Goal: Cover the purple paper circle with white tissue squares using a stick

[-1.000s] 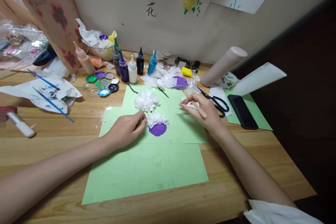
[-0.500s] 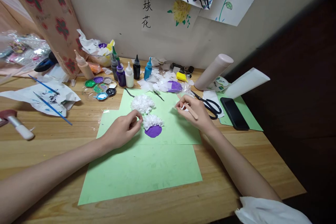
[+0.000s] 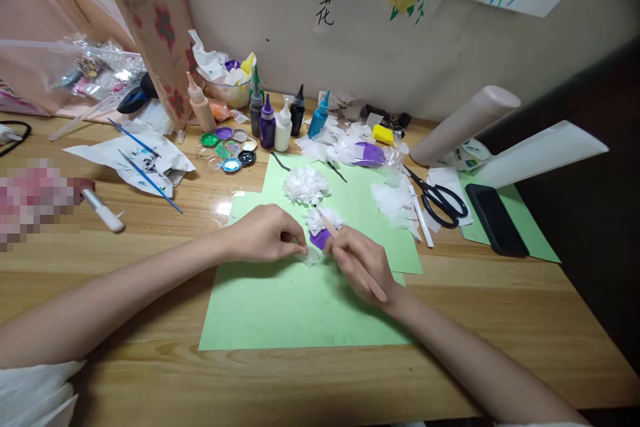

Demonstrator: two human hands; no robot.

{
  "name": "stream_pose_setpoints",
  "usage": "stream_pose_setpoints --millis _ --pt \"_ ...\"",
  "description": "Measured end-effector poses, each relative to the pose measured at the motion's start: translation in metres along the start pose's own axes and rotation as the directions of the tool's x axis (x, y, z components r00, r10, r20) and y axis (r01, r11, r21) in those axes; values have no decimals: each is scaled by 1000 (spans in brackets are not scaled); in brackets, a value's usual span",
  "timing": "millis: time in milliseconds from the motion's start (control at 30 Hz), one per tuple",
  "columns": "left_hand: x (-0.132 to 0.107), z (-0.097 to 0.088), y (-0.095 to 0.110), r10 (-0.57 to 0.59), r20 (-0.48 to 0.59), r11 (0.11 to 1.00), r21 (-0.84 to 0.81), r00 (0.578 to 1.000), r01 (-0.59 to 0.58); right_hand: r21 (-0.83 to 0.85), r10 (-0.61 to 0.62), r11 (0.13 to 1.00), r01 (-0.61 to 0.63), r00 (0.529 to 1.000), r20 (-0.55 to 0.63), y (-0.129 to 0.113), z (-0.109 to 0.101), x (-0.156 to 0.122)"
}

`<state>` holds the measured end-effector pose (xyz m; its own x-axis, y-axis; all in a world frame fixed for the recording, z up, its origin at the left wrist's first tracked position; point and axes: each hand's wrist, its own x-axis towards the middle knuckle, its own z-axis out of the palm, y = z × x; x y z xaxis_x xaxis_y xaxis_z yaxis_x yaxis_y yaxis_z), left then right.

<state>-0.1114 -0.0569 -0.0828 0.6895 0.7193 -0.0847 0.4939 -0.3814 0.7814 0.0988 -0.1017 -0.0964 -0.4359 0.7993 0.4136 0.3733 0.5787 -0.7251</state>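
Note:
My left hand (image 3: pixel 267 235) rests low over the green paper (image 3: pixel 295 310), thumb and fingers pinched on a small piece of white tissue paper (image 3: pixel 313 256). My right hand (image 3: pixel 363 263) is closed around a flat wooden craft stick (image 3: pixel 377 289). The stick's far end reaches over the lower flower of crumpled white tissue (image 3: pixel 316 219). Below that flower, part of a purple disc (image 3: pixel 319 239) is bare, and my right fingers cover some of it. A fuller white tissue flower (image 3: pixel 306 185) lies just above, with dark painted stems (image 3: pixel 337 171) nearby.
Scissors (image 3: pixel 439 200), a white pen (image 3: pixel 421 217) and tissue pieces (image 3: pixel 395 203) lie on the right, beside a phone (image 3: pixel 496 220). Paint bottles (image 3: pixel 267 125) and a palette (image 3: pixel 229 150) stand behind. Two blue brushes (image 3: pixel 150 180) rest on crumpled paper to the left.
My right hand has moved left with the craft stick, from the paper's right side to the purple disc. My left hand now shows a tissue piece at its fingertips. The view has shifted.

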Motion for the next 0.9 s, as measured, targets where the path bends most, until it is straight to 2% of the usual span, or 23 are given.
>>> stream_pose_setpoints --millis 33,100,133,200,367,900 --pt "1 -3 -1 1 -5 999 52 1000 0 -62 -136 989 137 990 19 3 2 -5" --pt "4 -5 -3 -23 -42 993 115 999 28 -163 -347 920 357 934 91 7 4 -11" --pt "5 -5 -4 -40 -59 990 132 997 48 -209 -406 881 424 906 124 7 5 -12" --pt "6 -3 -6 -75 -78 985 149 994 86 -303 -450 822 482 876 174 7 7 -13" --pt "8 2 -8 -130 -108 980 135 986 144 -422 -413 773 474 881 232 7 12 -8" --pt "10 8 -14 -90 -214 983 139 973 122 -520 -325 760 390 921 215 8 16 -2"
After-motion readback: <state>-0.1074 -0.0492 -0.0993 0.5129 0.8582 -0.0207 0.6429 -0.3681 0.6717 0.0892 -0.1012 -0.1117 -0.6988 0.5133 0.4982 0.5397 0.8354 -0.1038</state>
